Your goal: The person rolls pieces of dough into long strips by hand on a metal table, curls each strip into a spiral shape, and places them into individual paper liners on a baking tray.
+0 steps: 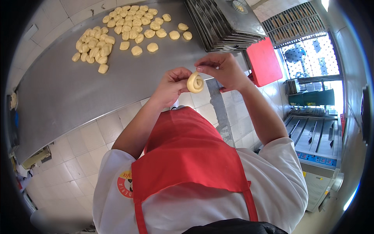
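My left hand (173,85) grips a pale, spiral-coiled piece of dough (195,84) from its left side, held up over the front edge of the steel table (66,109). Above the coil, my right hand (220,72) pinches the narrow end of the same dough between thumb and index finger. Farther back on the table lie several loose groups of small dough pieces (93,46), some heaped at the left, others spread out toward the middle.
A stack of dark baking trays (218,27) stands at the table's back right, beside a red plastic board (265,62). To my right are a slatted rack (288,23), a green bin (313,97) and a steel machine (313,140). A tiled floor (85,156) lies below the table.
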Demonstrator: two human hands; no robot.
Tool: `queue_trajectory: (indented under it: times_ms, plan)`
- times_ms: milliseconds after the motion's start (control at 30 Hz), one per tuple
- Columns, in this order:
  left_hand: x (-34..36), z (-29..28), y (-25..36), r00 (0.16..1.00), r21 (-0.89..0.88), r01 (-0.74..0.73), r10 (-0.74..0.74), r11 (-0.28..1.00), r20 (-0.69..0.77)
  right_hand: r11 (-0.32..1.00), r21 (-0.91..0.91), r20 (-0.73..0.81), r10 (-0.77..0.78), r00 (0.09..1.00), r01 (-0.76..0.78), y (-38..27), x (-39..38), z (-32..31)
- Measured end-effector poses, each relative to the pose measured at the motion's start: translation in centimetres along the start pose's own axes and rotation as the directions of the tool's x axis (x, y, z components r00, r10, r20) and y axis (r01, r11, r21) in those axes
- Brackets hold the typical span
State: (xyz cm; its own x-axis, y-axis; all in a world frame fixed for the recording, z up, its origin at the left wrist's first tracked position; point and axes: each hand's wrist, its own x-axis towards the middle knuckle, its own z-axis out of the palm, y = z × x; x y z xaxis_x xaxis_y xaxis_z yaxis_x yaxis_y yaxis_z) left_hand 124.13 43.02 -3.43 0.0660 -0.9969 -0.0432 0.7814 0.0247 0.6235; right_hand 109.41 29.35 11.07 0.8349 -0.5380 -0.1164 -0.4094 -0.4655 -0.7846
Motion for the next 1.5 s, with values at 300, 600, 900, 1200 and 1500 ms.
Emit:
queue_trajectory:
  times_ms: [300,600,900,1200,1500]
  plan:
    - [9.3,1.7,3.1,0.985,0.337,0.131,-0.084,0.932,-0.152,0.905,0.414,-0.099,0.150,0.984,-0.097,8.1,2.0,-1.3]
    - [25.5,7.0,11.9,0.842,0.867,-0.147,0.521,0.476,-0.143,0.932,0.356,-0.251,0.023,0.968,0.070,14.2,20.0,-27.1]
    - [15.0,-10.1,6.1,0.939,0.699,0.332,0.149,-0.633,-0.311,0.923,-0.377,-0.046,0.060,0.997,-0.073,25.0,36.1,-42.2]
    - [15.8,-14.2,6.6,0.915,0.720,0.391,0.157,-0.573,-0.372,0.931,-0.351,-0.270,-0.202,0.942,0.099,11.3,22.2,-27.9]
    - [9.3,-4.3,-0.1,0.825,0.551,-0.136,0.402,0.823,-0.397,0.943,0.225,-0.171,-0.208,0.963,0.244,13.3,10.5,5.6]
